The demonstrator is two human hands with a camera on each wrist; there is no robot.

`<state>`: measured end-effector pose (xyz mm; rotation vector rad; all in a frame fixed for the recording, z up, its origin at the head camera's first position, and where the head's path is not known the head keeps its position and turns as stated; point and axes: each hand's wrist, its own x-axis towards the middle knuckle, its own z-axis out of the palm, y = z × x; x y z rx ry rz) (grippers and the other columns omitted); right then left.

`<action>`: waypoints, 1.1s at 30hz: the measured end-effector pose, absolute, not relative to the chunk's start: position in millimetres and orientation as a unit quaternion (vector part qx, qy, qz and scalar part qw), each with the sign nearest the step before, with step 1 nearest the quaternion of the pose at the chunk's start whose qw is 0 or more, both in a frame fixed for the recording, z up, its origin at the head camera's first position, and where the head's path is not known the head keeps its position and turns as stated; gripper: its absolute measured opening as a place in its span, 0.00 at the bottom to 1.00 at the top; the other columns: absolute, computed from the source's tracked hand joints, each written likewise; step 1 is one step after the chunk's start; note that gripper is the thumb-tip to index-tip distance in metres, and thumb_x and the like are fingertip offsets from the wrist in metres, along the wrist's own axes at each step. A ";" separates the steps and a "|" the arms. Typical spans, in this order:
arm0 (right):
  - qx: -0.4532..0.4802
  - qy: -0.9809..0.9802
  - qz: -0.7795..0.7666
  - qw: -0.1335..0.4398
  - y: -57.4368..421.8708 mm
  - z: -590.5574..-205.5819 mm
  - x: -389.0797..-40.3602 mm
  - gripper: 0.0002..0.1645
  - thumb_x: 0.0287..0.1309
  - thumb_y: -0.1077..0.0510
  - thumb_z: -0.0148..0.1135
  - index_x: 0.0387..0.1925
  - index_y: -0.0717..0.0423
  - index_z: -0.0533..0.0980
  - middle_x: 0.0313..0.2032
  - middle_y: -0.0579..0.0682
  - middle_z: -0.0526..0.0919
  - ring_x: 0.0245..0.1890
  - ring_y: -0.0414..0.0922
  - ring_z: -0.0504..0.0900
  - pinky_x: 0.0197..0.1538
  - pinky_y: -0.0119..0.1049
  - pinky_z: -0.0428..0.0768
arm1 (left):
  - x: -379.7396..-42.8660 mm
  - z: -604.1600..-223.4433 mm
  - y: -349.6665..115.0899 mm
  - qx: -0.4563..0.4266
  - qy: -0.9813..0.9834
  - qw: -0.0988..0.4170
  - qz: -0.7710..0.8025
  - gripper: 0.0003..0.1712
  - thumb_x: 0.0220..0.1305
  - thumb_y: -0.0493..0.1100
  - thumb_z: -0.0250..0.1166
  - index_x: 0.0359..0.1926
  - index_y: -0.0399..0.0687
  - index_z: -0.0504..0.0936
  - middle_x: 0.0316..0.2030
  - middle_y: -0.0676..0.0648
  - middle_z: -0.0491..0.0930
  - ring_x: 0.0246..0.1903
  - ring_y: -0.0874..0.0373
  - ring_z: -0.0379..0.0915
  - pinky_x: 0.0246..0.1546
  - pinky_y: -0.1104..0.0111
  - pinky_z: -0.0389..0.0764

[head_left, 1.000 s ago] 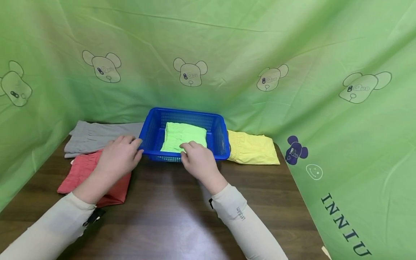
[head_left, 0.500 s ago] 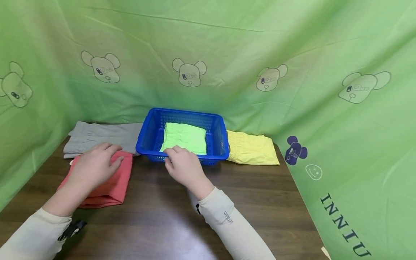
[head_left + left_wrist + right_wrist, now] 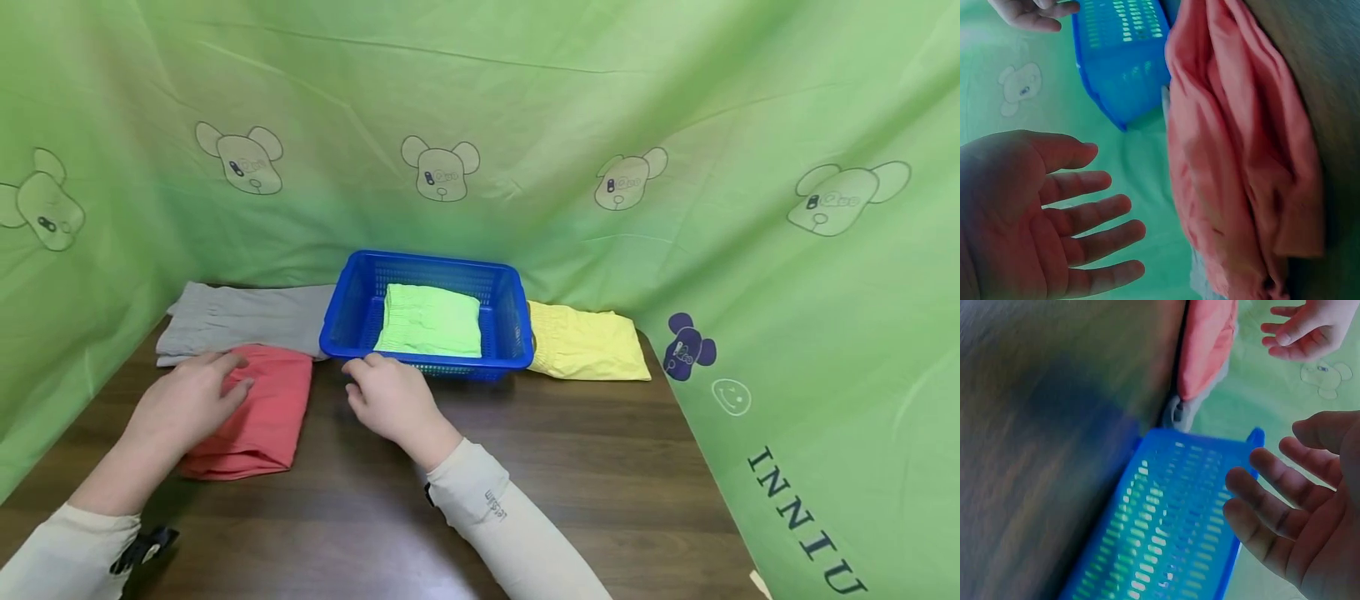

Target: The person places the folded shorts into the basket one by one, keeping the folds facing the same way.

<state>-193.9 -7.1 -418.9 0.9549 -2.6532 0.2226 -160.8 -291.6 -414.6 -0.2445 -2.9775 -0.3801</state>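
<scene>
Red cloth (image 3: 273, 408) partly under left hand (image 3: 183, 398), right hand (image 3: 392, 398) apart.

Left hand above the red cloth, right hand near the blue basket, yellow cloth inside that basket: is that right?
Not quite: the head view shows the lime-green cloth inside the blue basket; the yellow cloth lies outside, beside it. The left hand is above the red cloth and the right hand near the basket, as you said.
</scene>
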 end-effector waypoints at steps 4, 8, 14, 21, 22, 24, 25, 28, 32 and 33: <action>0.338 -0.925 0.073 0.155 -16.1 -424.3 -193.1 0.15 0.69 0.48 0.62 0.54 0.43 0.83 0.43 0.40 0.86 0.37 0.38 0.85 0.37 0.30 0.84 | -161.3 -421.0 -300.1 -0.086 -0.987 0.056 -0.120 0.27 0.68 0.47 0.64 0.61 0.34 0.77 0.57 0.26 0.76 0.56 0.26 0.72 0.50 0.32 0.74; 0.344 -0.925 0.064 0.151 -26.2 -428.9 -191.5 0.15 0.70 0.47 0.61 0.54 0.43 0.82 0.42 0.40 0.86 0.37 0.37 0.85 0.36 0.30 0.84 | -162.8 -427.4 -306.9 -0.107 -0.987 0.028 -0.117 0.27 0.68 0.46 0.65 0.60 0.31 0.77 0.56 0.24 0.75 0.57 0.26 0.71 0.52 0.33 0.73; 0.358 -0.921 0.054 0.141 -39.9 -433.0 -189.1 0.13 0.69 0.47 0.62 0.51 0.41 0.83 0.38 0.39 0.84 0.34 0.37 0.84 0.32 0.29 0.82 | -166.1 -434.4 -314.7 -0.137 -0.985 0.017 -0.106 0.27 0.66 0.45 0.67 0.59 0.31 0.78 0.57 0.24 0.74 0.58 0.27 0.69 0.55 0.34 0.72; 0.365 -0.923 0.021 0.124 -52.8 -434.7 -186.3 0.10 0.69 0.45 0.61 0.47 0.40 0.82 0.36 0.39 0.83 0.33 0.38 0.82 0.29 0.31 0.80 | -173.2 -441.3 -326.3 -0.171 -0.980 0.021 -0.102 0.23 0.62 0.42 0.71 0.55 0.32 0.81 0.53 0.28 0.78 0.55 0.29 0.72 0.55 0.36 0.73; 0.367 -0.922 0.019 0.123 -55.2 -434.5 -185.7 0.09 0.69 0.45 0.61 0.46 0.39 0.82 0.36 0.39 0.83 0.33 0.38 0.82 0.29 0.31 0.80 | -173.9 -443.1 -327.9 -0.173 -0.979 0.019 -0.104 0.22 0.62 0.42 0.71 0.54 0.33 0.81 0.52 0.29 0.78 0.55 0.29 0.72 0.55 0.36 0.73; 0.373 -0.920 0.016 0.119 -60.9 -435.1 -184.9 0.08 0.69 0.45 0.61 0.44 0.38 0.82 0.35 0.39 0.83 0.33 0.37 0.82 0.29 0.31 0.80 | -174.9 -447.0 -330.5 -0.180 -0.978 0.014 -0.106 0.21 0.61 0.41 0.72 0.51 0.34 0.82 0.51 0.30 0.79 0.55 0.30 0.73 0.55 0.37 0.74; 0.376 -0.919 0.013 0.115 -63.7 -434.9 -184.3 0.08 0.69 0.45 0.60 0.44 0.38 0.82 0.35 0.39 0.83 0.33 0.37 0.82 0.29 0.30 0.80 | -175.6 -449.0 -331.8 -0.182 -0.978 0.010 -0.105 0.20 0.61 0.41 0.73 0.51 0.34 0.83 0.51 0.29 0.79 0.55 0.29 0.73 0.55 0.37 0.74; 0.381 -0.920 0.007 0.097 -72.1 -435.1 -183.9 0.07 0.70 0.44 0.60 0.43 0.37 0.81 0.36 0.38 0.83 0.34 0.36 0.81 0.31 0.30 0.80 | -176.8 -454.2 -334.2 -0.182 -0.978 -0.001 -0.103 0.19 0.60 0.41 0.73 0.50 0.35 0.83 0.52 0.28 0.78 0.56 0.27 0.72 0.55 0.36 0.73; 0.377 -0.924 0.000 0.071 -83.0 -437.3 -184.9 0.11 0.70 0.42 0.59 0.48 0.36 0.81 0.42 0.38 0.82 0.40 0.37 0.79 0.38 0.31 0.82 | -178.8 -458.9 -334.9 -0.180 -0.979 -0.011 -0.092 0.19 0.60 0.42 0.73 0.50 0.37 0.84 0.54 0.24 0.77 0.58 0.23 0.69 0.57 0.33 0.71; 0.377 -0.924 0.000 0.066 -85.7 -438.3 -185.3 0.12 0.70 0.42 0.59 0.50 0.36 0.81 0.44 0.38 0.82 0.41 0.37 0.79 0.39 0.31 0.82 | -179.1 -459.7 -334.9 -0.179 -0.980 -0.012 -0.088 0.19 0.60 0.42 0.73 0.50 0.37 0.84 0.55 0.24 0.77 0.59 0.22 0.68 0.57 0.33 0.71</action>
